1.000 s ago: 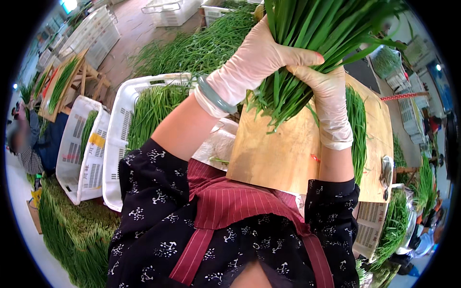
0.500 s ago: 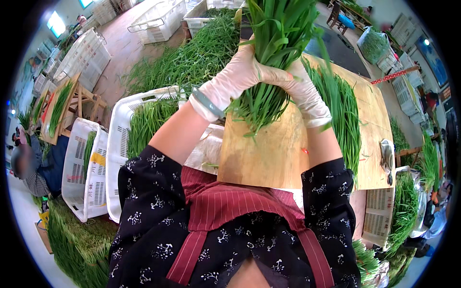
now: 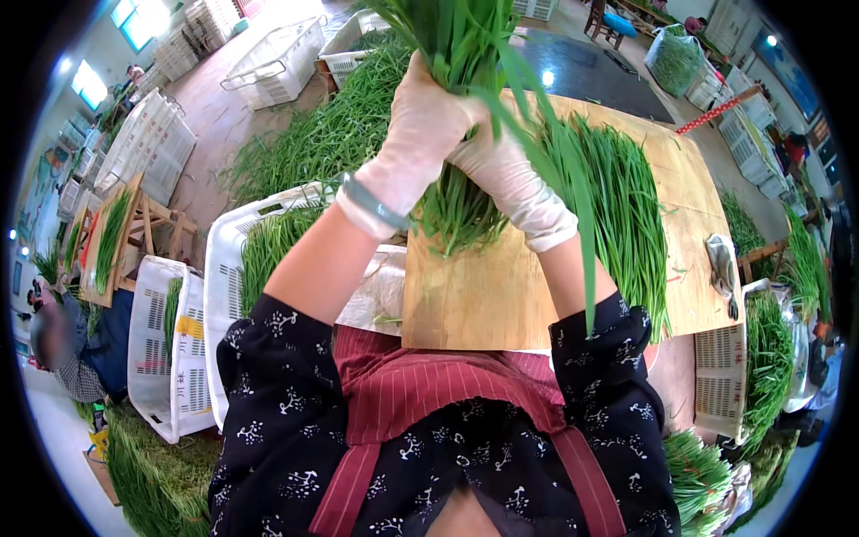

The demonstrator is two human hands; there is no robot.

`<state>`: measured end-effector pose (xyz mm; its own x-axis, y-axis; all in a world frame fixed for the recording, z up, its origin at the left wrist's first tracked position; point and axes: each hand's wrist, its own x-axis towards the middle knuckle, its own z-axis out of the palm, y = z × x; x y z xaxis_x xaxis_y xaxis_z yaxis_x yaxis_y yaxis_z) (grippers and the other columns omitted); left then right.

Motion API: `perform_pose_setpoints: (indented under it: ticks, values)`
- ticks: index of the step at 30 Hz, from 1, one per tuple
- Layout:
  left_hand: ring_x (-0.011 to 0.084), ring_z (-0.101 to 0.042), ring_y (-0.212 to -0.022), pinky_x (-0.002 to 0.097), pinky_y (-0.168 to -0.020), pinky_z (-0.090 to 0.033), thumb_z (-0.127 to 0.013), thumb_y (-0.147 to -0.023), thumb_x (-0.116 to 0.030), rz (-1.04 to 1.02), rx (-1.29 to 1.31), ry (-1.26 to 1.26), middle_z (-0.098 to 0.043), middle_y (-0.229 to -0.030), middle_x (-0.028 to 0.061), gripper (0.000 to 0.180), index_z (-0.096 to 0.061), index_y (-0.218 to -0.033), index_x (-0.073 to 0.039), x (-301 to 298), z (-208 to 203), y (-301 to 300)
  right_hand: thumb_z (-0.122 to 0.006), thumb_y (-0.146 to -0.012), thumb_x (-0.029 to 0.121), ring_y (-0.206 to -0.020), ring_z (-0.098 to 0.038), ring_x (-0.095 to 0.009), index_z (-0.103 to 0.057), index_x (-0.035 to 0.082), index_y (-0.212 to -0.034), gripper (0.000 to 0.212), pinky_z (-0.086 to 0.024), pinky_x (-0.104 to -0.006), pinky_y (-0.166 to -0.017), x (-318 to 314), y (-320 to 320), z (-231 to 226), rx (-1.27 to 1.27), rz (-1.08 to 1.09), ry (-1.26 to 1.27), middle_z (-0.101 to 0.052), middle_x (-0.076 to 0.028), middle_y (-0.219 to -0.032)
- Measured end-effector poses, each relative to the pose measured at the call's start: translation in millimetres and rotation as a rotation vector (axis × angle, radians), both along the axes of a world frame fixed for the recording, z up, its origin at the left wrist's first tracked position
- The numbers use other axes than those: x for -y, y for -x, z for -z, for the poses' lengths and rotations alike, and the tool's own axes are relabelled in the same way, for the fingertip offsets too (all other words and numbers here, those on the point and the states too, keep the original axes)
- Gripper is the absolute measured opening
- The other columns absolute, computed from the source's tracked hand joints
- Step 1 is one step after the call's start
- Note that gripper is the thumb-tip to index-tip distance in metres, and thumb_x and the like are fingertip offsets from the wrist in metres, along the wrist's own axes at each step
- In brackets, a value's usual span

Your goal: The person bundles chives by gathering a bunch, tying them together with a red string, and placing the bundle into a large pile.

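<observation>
Over the wooden board, a thick bunch of garlic chives is raised upright, its long flat leaves fanning out past the top edge. My left hand, in a white glove with a bangle at the wrist, is wrapped round the bunch from the left. My right hand, also white-gloved, closes round it from the right, just below the left. The bunch's lower ends stick out under both hands. One long leaf droops across my right forearm. A row of loose garlic chives lies along the board's right side.
At my left stands a white crate of chives, with another white crate beside it. Beyond lies a heap of loose greens. A dark tabletop adjoins the board's far edge. A person sits at far left.
Both hands and the bunch have shifted left, and my right hand sits closer against the left. A long leaf now hangs down over my right forearm.
</observation>
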<state>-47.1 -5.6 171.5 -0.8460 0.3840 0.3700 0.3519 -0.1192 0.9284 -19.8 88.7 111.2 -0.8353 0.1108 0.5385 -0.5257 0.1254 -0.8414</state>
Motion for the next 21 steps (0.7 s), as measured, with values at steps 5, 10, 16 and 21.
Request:
perform_pose_setpoints:
  ticks: [5,10,16,21]
  values:
    - [0.0133,-0.06,-0.074,0.0276,-0.069,-0.049,-0.072,-0.062,0.003,0.055,0.147,-0.218,-0.066,-0.083,0.0042,0.031,-0.063,-0.091,-0.001,5.4,-7.8,3.9,-0.075,-0.067,0.032,-0.104,-0.054,-0.024,-0.043,-0.004,-0.12,0.072,-0.045,-0.0369,-0.086,3.8,-27.6,-34.3,-0.02,0.5,-0.734,-0.056,-0.017,-0.11]
    - [0.0148,-0.06,-0.084,0.0285,-0.075,-0.049,-0.071,-0.07,-0.001,0.246,0.042,-0.21,-0.063,-0.094,0.005,0.032,-0.061,-0.101,-0.002,11.0,-3.9,-3.7,-0.084,-0.056,0.03,-0.122,-0.04,-0.024,-0.031,-0.002,-0.132,0.099,-0.03,-0.0347,-0.103,-21.7,-63.7,-54.3,-0.104,0.277,-0.342,-0.045,-0.017,-0.128]
    - [0.0141,-0.057,-0.088,0.0295,-0.079,-0.043,-0.074,-0.067,-0.009,0.292,-0.09,-0.082,-0.063,-0.095,0.0037,0.042,-0.06,-0.106,-0.004,8.0,-13.9,-15.6,-0.081,-0.056,0.034,-0.112,-0.047,-0.033,-0.044,0.0,-0.12,0.082,-0.038,-0.0374,-0.094,-7.0,-31.7,-33.7,0.014,0.191,-0.549,-0.048,-0.02,-0.121]
    - [0.0148,-0.061,-0.07,0.0284,-0.066,-0.049,-0.071,-0.068,-0.004,0.13,0.155,-0.071,-0.065,-0.085,0.0064,0.025,-0.063,-0.091,0.002,10.8,-17.4,21.7,-0.087,-0.041,0.042,-0.113,-0.048,-0.032,-0.03,-0.003,-0.13,0.115,-0.039,-0.0364,-0.094,2.1,-15.2,-33.2,0.155,0.234,-0.581,-0.049,-0.023,-0.119]
